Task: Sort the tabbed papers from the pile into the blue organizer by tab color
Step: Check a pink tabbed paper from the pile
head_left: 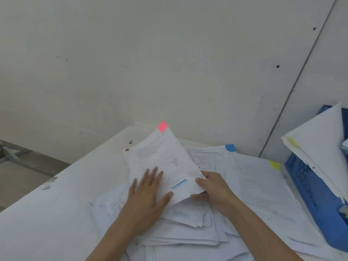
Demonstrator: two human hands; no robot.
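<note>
A white printed sheet [162, 161] with a pink tab [162, 126] at its far corner is tilted up off the pile of papers [180, 230]. My right hand [211, 191] pinches its near right corner between thumb and fingers. My left hand [148, 193] lies flat with straight fingers on the sheet's left part. To the right lie a sheet with a blue tab [230, 147] and one with a yellow tab [275, 165]. The blue organizer [308, 187] stands at the right edge and holds papers, one with a yellow tab [293, 142].
The white table [62, 204] has its left edge running diagonally, with floor beyond it. A white wall [169, 63] rises close behind the pile. Loose sheets spread between the pile and the organizer.
</note>
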